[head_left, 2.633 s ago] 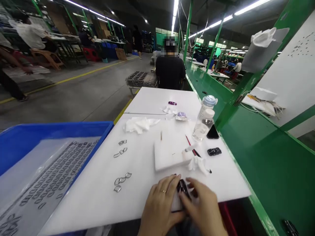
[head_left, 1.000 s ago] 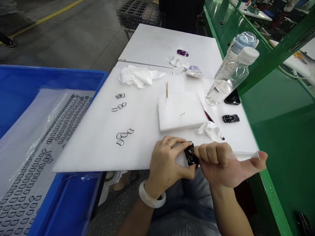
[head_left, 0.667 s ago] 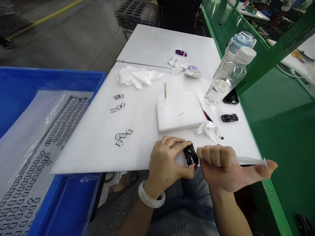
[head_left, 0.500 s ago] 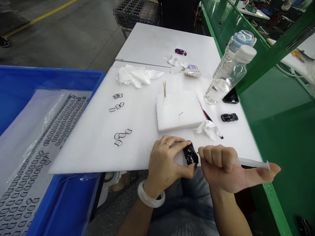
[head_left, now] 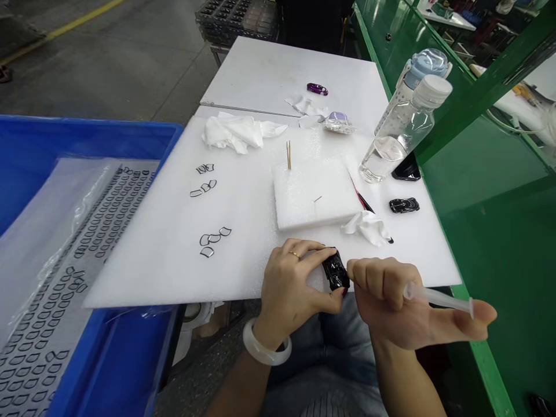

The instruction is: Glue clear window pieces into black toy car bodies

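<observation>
Near the table's front edge, my left hand (head_left: 293, 284) grips a small black toy car body (head_left: 336, 270) between thumb and fingers. My right hand (head_left: 391, 295) is wrapped round a translucent plastic syringe (head_left: 441, 299), its thumb against the plunger's end. The syringe's front part is hidden inside the fist, which is right beside the car's right side. Whether the tip touches the car cannot be made out. Behind the hands lies a white foam block (head_left: 317, 197) with toothpicks (head_left: 288, 155) standing in it. Another black toy car (head_left: 403, 205) rests at the right.
Several thin black frame-shaped pieces (head_left: 211, 238) lie on the white tabletop (head_left: 147, 255). Crumpled tissue (head_left: 238, 132), a clear bottle (head_left: 395, 136), a purple toy car (head_left: 317, 88) and tweezers (head_left: 364, 201) are around. A blue bin (head_left: 130, 347) stands left, a green partition (head_left: 486, 191) right.
My right hand has shifted slightly left, closer to the car, and the syringe's rear end has tipped a little lower. My left hand keeps its grip on the car.
</observation>
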`<state>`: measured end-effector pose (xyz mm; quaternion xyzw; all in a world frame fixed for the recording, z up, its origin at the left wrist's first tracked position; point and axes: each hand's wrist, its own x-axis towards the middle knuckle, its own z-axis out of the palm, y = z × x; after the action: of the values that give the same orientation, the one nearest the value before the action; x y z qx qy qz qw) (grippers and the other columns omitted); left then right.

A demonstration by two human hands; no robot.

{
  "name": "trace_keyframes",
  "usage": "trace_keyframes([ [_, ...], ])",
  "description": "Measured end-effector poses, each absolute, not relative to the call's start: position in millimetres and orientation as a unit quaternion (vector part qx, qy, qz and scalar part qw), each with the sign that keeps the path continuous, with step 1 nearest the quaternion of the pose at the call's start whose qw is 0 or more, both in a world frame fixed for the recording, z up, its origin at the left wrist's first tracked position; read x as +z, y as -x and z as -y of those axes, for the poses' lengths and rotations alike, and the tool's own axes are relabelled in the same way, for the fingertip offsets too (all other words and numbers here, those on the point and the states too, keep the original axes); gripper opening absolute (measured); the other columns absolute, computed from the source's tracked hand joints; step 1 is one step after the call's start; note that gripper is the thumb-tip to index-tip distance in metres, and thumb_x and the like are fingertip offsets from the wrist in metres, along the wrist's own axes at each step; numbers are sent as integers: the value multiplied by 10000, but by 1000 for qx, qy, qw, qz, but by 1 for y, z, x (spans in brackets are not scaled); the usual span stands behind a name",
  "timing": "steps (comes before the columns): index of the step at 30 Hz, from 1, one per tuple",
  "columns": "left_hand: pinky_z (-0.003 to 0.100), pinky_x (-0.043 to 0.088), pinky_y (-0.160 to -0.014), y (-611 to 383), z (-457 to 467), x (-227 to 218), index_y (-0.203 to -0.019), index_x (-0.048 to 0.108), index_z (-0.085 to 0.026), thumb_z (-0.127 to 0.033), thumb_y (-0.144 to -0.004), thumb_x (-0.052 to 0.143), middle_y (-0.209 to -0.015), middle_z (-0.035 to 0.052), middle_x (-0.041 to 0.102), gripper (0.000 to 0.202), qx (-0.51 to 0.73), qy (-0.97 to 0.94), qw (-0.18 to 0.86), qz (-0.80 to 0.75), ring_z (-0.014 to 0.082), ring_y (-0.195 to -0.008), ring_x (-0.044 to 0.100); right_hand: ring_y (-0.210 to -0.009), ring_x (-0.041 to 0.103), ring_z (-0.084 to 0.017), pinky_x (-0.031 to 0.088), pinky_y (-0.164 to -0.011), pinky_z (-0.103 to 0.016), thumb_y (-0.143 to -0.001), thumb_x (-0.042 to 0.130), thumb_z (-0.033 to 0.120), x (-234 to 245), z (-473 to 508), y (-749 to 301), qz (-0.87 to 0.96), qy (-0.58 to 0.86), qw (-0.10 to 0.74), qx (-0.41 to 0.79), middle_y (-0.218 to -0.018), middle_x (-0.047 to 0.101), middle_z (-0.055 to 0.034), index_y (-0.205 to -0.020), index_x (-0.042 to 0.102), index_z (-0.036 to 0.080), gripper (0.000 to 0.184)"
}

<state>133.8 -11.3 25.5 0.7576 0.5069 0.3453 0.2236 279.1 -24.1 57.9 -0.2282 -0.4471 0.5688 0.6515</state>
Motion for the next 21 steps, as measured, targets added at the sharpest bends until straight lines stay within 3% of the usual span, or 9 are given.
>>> trace_keyframes([
  [8, 459, 464, -812, -134, 11, 22, -1027, 732, -201, -328, -529, 784, -996, 55, 707, 517, 347, -759, 218, -506, 284, -945, 595, -455, 190, -121, 209, -513, -318, -787, 372, 763, 69, 32, -278, 462, 260, 625, 572, -476, 167, 45, -547, 273, 215, 607],
  [11, 454, 462, -818, -134, 11, 20, -1030, 732, -205, -329, -528, 782, -1002, 53, 704, 520, 344, -762, 213, -506, 281, -946, 593, -475, 255, -137, 270, -529, -334, -784, 343, 803, 84, 20, -284, 489, 293, 606, 555, -499, 214, 37, -555, 297, 218, 631],
  [13, 452, 460, -826, -133, 12, 18, -1051, 724, -206, -332, -536, 779, -1024, 54, 700, 533, 341, -770, 205, -498, 281, -955, 591, -514, 328, -150, 355, -574, -353, -772, 335, 825, 93, -5, -285, 505, 290, 637, 505, -538, 278, 26, -564, 323, 222, 638],
  [15, 449, 458, -837, -130, 14, 16, -1091, 707, -205, -325, -554, 774, -1071, 58, 693, 554, 335, -785, 194, -483, 283, -980, 588, -596, 440, -167, 435, -669, -374, -774, 341, 812, 96, -38, -282, 514, 295, 662, 459, -600, 390, 4, -570, 382, 230, 619],
  [18, 446, 462, -862, -126, 16, 13, -1179, 656, -192, -282, -606, 754, -1161, 66, 677, 589, 320, -809, 178, -461, 283, -1021, 582, -871, 598, -223, 472, -850, -418, -820, 358, 736, 92, -74, -282, 557, 386, 566, 470, -824, 611, -56, -708, 579, 225, 567],
  [21, 450, 478, -881, -125, 17, 12, -1285, 575, -173, -229, -673, 712, -1264, 79, 643, 629, 308, -816, 171, -457, 282, -1054, 576, -1069, 591, -236, 449, -943, -427, -877, 385, 624, 82, -69, -303, 559, 445, 585, 384, -1059, 650, -67, -955, 631, 228, 472],
])
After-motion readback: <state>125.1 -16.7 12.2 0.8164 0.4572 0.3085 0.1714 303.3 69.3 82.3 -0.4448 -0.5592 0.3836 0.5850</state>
